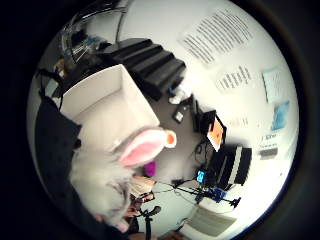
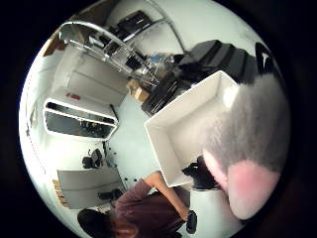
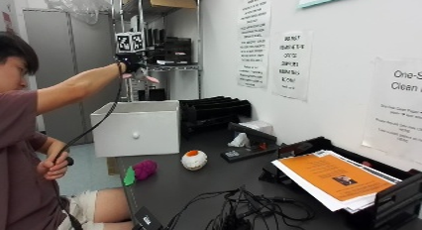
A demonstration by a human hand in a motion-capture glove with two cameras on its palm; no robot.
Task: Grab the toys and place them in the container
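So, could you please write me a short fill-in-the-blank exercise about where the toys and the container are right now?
1. The gloved right hand holds a grey and pink plush toy above the white ____.
2. The magenta toy and the white ball with the orange top lie on the dark ____.
3. The container has a small round ____ on its front.

Missing words: container; table; knob

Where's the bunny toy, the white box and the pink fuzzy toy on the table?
bunny toy (image 1: pixel 142 147): little finger side palm view, on its pink ear.
white box (image 3: pixel 141 133): outside view, on its front wall.
pink fuzzy toy (image 3: pixel 144 169): outside view, on its middle, lying on the dark table.
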